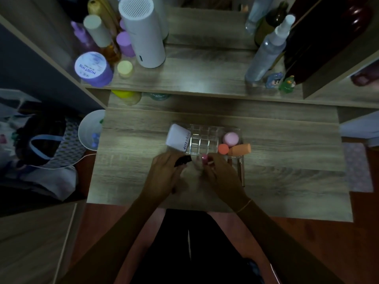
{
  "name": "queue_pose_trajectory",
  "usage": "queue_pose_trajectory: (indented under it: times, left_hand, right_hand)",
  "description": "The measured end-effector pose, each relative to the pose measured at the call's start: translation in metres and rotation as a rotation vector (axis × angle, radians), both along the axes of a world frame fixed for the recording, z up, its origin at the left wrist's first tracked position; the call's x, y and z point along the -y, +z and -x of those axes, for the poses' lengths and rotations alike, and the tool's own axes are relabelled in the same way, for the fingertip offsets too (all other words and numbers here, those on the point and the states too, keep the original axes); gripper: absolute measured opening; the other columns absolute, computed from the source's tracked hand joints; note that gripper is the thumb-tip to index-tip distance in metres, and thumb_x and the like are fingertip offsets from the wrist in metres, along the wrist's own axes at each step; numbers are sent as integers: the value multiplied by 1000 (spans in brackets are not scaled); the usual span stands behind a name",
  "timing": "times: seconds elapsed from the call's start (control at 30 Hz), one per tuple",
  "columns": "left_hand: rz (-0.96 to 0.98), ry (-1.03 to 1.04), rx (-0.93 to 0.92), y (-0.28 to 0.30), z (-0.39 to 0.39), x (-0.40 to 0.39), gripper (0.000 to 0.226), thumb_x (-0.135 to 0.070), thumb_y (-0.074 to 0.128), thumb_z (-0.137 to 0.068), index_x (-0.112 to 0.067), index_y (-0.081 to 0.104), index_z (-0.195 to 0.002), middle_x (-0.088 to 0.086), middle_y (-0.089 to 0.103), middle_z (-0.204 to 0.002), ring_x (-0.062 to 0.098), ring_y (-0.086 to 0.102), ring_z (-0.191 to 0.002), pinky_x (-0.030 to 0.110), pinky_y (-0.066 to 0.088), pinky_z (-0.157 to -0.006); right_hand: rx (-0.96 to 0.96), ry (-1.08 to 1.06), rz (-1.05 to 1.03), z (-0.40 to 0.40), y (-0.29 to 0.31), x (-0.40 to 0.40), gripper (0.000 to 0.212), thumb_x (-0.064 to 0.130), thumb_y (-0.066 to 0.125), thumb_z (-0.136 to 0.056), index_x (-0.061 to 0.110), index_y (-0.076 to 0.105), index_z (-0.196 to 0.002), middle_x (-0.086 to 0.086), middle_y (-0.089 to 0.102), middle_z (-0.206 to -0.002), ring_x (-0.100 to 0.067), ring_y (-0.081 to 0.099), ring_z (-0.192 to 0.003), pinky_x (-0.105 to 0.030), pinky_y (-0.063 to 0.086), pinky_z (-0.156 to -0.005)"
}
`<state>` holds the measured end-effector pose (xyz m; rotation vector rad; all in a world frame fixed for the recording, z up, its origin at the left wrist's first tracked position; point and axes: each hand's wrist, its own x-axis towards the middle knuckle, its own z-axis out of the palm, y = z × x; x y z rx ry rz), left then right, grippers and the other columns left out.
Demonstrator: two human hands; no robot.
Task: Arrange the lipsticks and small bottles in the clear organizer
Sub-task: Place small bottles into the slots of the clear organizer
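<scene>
The clear organizer (205,140), a grid of small square cells, stands in the middle of the wooden table. A white tube (178,137) leans in its left side. A pink-capped bottle (231,139), a small coral cap (223,149) and an orange bottle (240,149) sit at its right end. My left hand (164,173) is at the organizer's front edge, closed on a dark object (183,160). My right hand (218,172) is beside it, pinching a pink lipstick (204,158) upright just in front of the cells.
A raised shelf (194,78) behind holds a white cylinder (141,33), purple jars, a yellow cap and tall spray bottles (266,50). A white bucket (90,130) and a bag sit left of the table. A thin brush-like stick (242,173) lies right of my right hand.
</scene>
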<state>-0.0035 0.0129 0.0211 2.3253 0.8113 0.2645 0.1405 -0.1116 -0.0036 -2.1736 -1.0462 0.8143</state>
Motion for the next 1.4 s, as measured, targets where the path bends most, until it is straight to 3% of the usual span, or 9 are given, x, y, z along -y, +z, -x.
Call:
queue_pose_trajectory:
  times: [0.1, 0.2, 0.37, 0.43, 0.57, 0.67, 0.97, 1.17, 1.4]
  left_hand:
    - [61, 74, 61, 7, -11, -10, 22, -13, 63, -87, -16, 60, -109, 6, 64, -106, 19, 57, -96, 31, 41, -84]
    - [129, 143, 116, 10, -25, -20, 19, -15, 63, -88, -19, 59, -106, -1, 61, -106, 7, 54, -95, 13, 40, -79]
    - [169, 184, 246, 9, -56, -37, 20, -13, 60, -90, -14, 59, -110, -9, 56, -104, -5, 49, -95, 0, 36, -83]
    - [145, 158, 253, 8, -69, -43, 22, -9, 62, -87, -12, 59, -109, -9, 57, -103, -4, 50, -94, 2, 37, -84]
    - [137, 88, 179, 3, -87, -53, 27, -3, 66, -82, -12, 59, -107, 1, 66, -105, 5, 57, -95, 15, 45, -85]
    - [135, 44, 125, 0, -91, -56, 26, -4, 65, -83, -10, 59, -107, 6, 67, -106, 13, 61, -97, 22, 48, -85]
    - [28, -56, 37, -1, -85, -57, 25, -5, 63, -84, -10, 60, -108, 9, 65, -105, 22, 57, -97, 29, 43, -81]
    - [11, -72, -47, -2, -85, -59, 29, -5, 62, -84, -9, 60, -113, 11, 64, -110, 27, 53, -104, 35, 42, -86]
    - [-40, -83, -124, -4, -91, -62, 30, -7, 63, -85, -5, 60, -114, 18, 57, -115, 31, 50, -109, 38, 40, -88]
  right_hand:
    - [-29, -53, 2, 0, 4, -7, 21, 37, 44, -99, 19, 55, -104, -1, 66, -101, -13, 61, -90, -31, 50, -79]
    - [-45, -117, -50, -3, 9, -14, 6, 28, 53, -96, 23, 51, -99, 6, 62, -98, -9, 58, -87, -16, 43, -70]
    - [5, -280, -100, -14, 20, -38, 18, 20, 63, -89, 25, 48, -98, 13, 55, -93, 7, 55, -76, -7, 42, -66]
    - [50, -349, -137, -21, 23, -49, 17, 21, 64, -88, 21, 53, -101, 8, 58, -95, 5, 57, -78, -6, 48, -70]
    - [38, -367, -108, -34, 24, -66, 20, 25, 61, -90, 18, 56, -108, -3, 70, -94, -18, 67, -84, -42, 54, -86]
    - [73, -332, -92, -40, 24, -71, 20, 27, 61, -90, 18, 57, -107, -2, 71, -92, -21, 67, -85, -50, 51, -88]
    - [128, -222, 10, -44, 16, -73, 33, 17, 66, -87, 6, 59, -118, -13, 63, -117, -26, 60, -107, -38, 45, -97]
    - [233, -198, 25, -42, 6, -70, 33, 14, 67, -85, 13, 61, -118, -9, 56, -126, -19, 56, -110, -8, 24, -85]
    - [262, -189, -10, -44, 4, -71, 28, 16, 67, -85, 12, 62, -112, -10, 58, -121, -18, 59, -100, -21, 36, -81]
